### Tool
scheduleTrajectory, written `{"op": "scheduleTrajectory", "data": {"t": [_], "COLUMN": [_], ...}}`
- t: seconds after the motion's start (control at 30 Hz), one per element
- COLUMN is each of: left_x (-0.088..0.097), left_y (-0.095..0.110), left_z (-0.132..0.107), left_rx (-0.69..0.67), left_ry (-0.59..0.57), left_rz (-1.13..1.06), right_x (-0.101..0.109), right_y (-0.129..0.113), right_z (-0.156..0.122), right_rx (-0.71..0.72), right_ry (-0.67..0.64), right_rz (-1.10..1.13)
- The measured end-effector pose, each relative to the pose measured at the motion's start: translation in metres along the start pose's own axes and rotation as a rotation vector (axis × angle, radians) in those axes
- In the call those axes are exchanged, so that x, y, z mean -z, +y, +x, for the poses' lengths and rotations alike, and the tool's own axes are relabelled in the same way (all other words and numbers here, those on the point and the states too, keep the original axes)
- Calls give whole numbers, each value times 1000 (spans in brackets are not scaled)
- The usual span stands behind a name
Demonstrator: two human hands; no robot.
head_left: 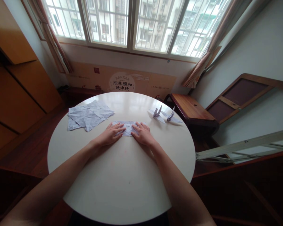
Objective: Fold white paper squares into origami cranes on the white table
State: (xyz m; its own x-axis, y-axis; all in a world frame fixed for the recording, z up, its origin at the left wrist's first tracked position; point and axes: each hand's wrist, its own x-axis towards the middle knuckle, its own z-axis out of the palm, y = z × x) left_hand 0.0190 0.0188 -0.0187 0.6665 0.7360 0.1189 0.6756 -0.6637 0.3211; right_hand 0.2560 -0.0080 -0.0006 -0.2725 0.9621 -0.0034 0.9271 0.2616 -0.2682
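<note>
Where paper (128,130) is pressed, no grip is taken

On the worktop (122,175), between creased sheets (90,115) and two cranes (157,114), the paper is held down by the left hand (114,133) and right hand (142,133), both opened flat, apparently so that it is kept smooth. Sheets and cranes are placed aside, seemingly for elbow room; more is left toward the near edge (122,221).

Pale lilac-grey sheet (128,130), white table (122,175)

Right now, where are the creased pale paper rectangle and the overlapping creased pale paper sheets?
Creased pale paper rectangle (128,129): head view, its uncovered middle.
Overlapping creased pale paper sheets (91,114): head view, their middle.
</note>
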Motion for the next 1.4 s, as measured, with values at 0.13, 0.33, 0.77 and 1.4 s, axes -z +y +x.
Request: {"op": "scheduleTrajectory", "data": {"t": [0.13,0.33,0.77,1.4], "left_x": [1,2,2,2], "left_y": [0,0,0,-2], "left_z": [-1,-1,-1,-1], "left_rx": [-5,-8,-17,-17], "left_ry": [6,-4,8,-8], "left_rz": [-13,-14,-18,-4], "right_x": [-1,0,2,0], "right_y": [1,1,0,0], "right_z": [0,0,-1,-1], "right_rx": [4,-5,-3,0], "right_ry": [3,-8,-9,11], "right_rz": [10,6,1,12]}}
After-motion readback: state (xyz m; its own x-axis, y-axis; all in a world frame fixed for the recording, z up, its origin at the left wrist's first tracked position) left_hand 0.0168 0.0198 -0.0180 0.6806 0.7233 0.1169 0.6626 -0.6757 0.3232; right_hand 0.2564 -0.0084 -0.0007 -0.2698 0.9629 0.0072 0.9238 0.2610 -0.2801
